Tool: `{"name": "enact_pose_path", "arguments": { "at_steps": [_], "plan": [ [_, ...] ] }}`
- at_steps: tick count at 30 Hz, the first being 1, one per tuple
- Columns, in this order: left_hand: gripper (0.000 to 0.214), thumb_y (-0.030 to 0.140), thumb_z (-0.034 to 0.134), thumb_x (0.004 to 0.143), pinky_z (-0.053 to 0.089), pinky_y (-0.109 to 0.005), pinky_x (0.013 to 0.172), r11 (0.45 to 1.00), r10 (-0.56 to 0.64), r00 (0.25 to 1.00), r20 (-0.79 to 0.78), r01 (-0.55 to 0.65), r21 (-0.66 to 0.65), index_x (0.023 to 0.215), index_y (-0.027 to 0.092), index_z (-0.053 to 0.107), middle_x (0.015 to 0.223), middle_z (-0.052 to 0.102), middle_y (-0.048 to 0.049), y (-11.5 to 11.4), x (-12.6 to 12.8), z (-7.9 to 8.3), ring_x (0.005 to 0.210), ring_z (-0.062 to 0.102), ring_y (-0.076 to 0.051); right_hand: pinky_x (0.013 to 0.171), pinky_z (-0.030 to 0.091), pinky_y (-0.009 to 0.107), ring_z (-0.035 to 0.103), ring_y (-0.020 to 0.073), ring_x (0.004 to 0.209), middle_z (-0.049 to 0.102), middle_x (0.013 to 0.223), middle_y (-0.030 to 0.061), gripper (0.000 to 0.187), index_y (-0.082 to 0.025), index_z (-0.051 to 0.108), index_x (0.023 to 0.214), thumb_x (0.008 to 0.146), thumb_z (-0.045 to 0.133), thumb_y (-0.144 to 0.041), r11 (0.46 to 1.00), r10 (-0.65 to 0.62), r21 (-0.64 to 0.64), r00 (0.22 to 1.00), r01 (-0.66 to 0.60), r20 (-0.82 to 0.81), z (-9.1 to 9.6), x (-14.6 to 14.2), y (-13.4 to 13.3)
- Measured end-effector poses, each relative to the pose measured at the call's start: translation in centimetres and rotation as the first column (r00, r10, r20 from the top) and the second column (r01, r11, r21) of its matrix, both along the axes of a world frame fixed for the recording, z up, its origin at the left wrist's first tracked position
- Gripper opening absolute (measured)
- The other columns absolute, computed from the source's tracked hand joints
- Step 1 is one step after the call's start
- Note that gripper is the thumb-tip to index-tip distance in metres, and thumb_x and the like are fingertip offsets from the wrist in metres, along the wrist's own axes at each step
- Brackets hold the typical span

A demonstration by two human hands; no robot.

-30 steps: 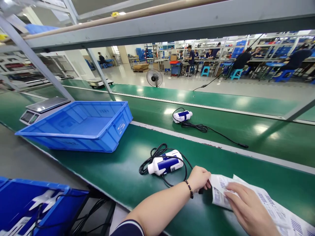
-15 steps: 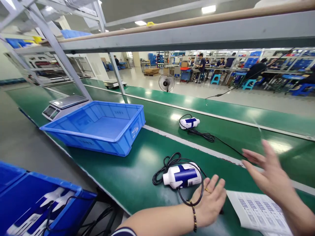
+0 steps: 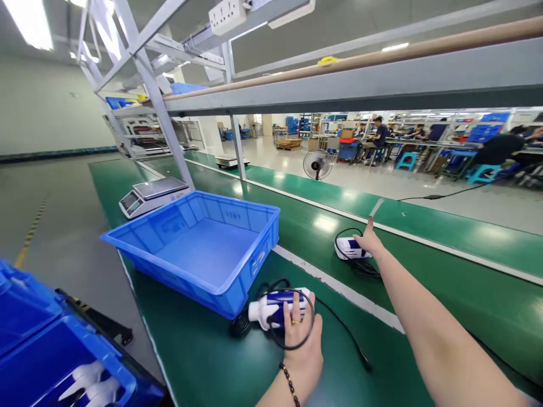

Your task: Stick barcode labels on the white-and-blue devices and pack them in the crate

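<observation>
My left hand [image 3: 302, 333], with a ring and a beaded bracelet, has its fingers over the end of a bottle-shaped white-and-blue corded device [image 3: 259, 312]. That device lies on the green bench [image 3: 339, 390], its black cable [image 3: 348, 333] looping over the hand and trailing right. Farther back, my right hand [image 3: 370, 242] reaches to a second white-and-blue corded device [image 3: 343, 247]. Its thumb is at that device's end, while a raised finger bears a translucent strip [image 3: 376, 207] at the tip. The other fingers are partly hidden. Coiled cable lies beside the second device.
A blue plastic crate [image 3: 250, 270] stands on the bench, left of the near device. Behind it sits a weighing scale [image 3: 156, 188]. Lower blue bins [image 3: 80, 333] at the left hold white parts. A shelf beam [image 3: 382, 79] crosses above; people and a fan [image 3: 317, 165] are beyond.
My view has swung left. My left hand has come onto the near device, which now lies closer to the crate. My right hand has reached forward to the far device; the label sheet is out of view.
</observation>
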State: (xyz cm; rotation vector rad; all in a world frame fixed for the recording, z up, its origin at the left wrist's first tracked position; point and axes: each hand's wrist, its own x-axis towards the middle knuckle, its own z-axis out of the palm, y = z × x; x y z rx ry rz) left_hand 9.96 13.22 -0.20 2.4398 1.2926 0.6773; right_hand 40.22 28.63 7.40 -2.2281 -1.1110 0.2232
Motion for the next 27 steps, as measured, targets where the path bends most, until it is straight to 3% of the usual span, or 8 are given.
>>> {"name": "enact_pose_path", "arguments": {
  "at_steps": [4, 9, 13, 16, 19, 22, 25, 27],
  "plan": [
    [0.053, 0.026, 0.052, 0.076, 0.012, -0.064, 0.107, 0.995, -0.042, 0.999, -0.029, 0.039, -0.088, 0.127, 0.018, 0.048, 0.141, 0.037, -0.0158, 0.0, -1.1, 1.4, 0.133, 0.021, -0.041, 0.083, 0.046, 0.044, 0.054, 0.0210, 0.100, 0.052, 0.118, 0.0085, 0.038, -0.017, 0.050, 0.118, 0.086, 0.053, -0.036, 0.997, -0.056, 0.050, 0.996, 0.060, -0.064, -1.9, 0.5, 2.7],
    [0.053, 0.034, 0.049, 0.080, 0.016, -0.064, 0.106, 0.989, -0.051, 0.998, 0.043, 0.056, -0.139, 0.132, 0.022, 0.042, 0.150, 0.018, -0.0097, -0.9, -0.3, 1.2, 0.135, 0.006, -0.044, 0.081, 0.045, 0.042, 0.055, 0.0196, 0.093, 0.056, 0.106, 0.0066, 0.043, -0.017, 0.045, 0.123, 0.084, 0.055, -0.034, 0.959, -0.045, 0.271, 0.988, 0.085, -0.150, -2.4, 0.4, 0.8],
    [0.049, 0.030, 0.048, 0.081, 0.024, -0.058, 0.107, 0.979, -0.128, 0.978, 0.165, 0.151, -0.136, 0.130, 0.020, 0.044, 0.147, 0.026, -0.0095, -0.7, -0.2, 1.0, 0.137, 0.009, -0.037, 0.066, 0.045, 0.030, 0.053, 0.0132, 0.065, 0.055, 0.071, -0.0035, 0.078, -0.012, 0.015, 0.141, 0.073, 0.053, -0.023, 0.875, 0.101, 0.482, 0.961, 0.037, -0.258, -0.8, -1.9, -2.1],
    [0.045, 0.034, 0.047, 0.083, 0.022, -0.050, 0.111, 0.951, -0.126, 0.911, 0.394, 0.224, -0.215, 0.126, 0.019, 0.048, 0.141, 0.037, -0.0094, -0.4, -0.2, 0.7, 0.137, 0.019, -0.029, 0.049, 0.036, 0.023, 0.039, 0.0096, 0.048, 0.043, 0.058, -0.0091, 0.088, -0.010, 0.009, 0.141, 0.064, 0.049, -0.024, 0.782, 0.224, 0.623, 0.926, 0.015, -0.304, 2.0, -4.5, -4.8],
    [0.048, 0.045, 0.050, 0.082, 0.020, -0.039, 0.113, 0.797, 0.186, 0.662, 0.726, 0.330, -0.506, 0.123, 0.020, 0.049, 0.139, 0.039, -0.0079, -0.4, 0.2, 0.6, 0.133, 0.028, -0.023, 0.042, 0.025, 0.021, 0.026, 0.0084, 0.042, 0.029, 0.049, -0.0123, 0.086, -0.012, 0.016, 0.140, 0.061, 0.048, -0.026, 0.696, 0.335, 0.718, 0.892, -0.016, -0.305, 5.7, -7.0, -9.0],
    [0.058, 0.057, 0.039, 0.084, 0.030, -0.033, 0.108, 0.578, 0.493, 0.435, 0.753, 0.483, -0.658, 0.126, 0.018, 0.041, 0.137, 0.040, -0.0117, -1.1, 1.0, 1.1, 0.127, 0.040, -0.020, 0.041, 0.022, 0.021, 0.024, 0.0082, 0.041, 0.029, 0.047, -0.0118, 0.082, -0.015, 0.026, 0.138, 0.062, 0.054, -0.027, 0.673, 0.472, 0.730, 0.828, -0.117, -0.302, 8.9, -9.2, -14.5],
    [0.071, 0.067, 0.022, 0.083, 0.045, -0.033, 0.092, 0.436, 0.558, 0.437, 0.705, 0.569, -0.697, 0.121, 0.011, 0.044, 0.121, 0.053, -0.0182, -2.9, 1.5, 1.9, 0.106, 0.058, -0.020, 0.040, 0.019, 0.021, 0.023, 0.0076, 0.040, 0.031, 0.047, -0.0114, 0.080, -0.017, 0.027, 0.138, 0.066, 0.059, -0.029, 0.670, 0.624, 0.706, 0.689, -0.230, -0.368, 10.5, -11.4, -19.7],
    [0.077, 0.072, 0.022, 0.079, 0.049, -0.031, 0.080, 0.277, 0.604, 0.442, 0.663, 0.663, -0.695, 0.110, 0.008, 0.051, 0.103, 0.062, -0.0178, -4.8, 1.4, 2.3, 0.087, 0.064, -0.019, 0.040, 0.016, 0.021, 0.021, 0.0070, 0.039, 0.030, 0.047, -0.0119, 0.079, -0.019, 0.025, 0.138, 0.069, 0.061, -0.031, 0.663, 0.691, 0.693, 0.590, -0.283, -0.419, 10.5, -13.1, -22.3]
  ]
}}
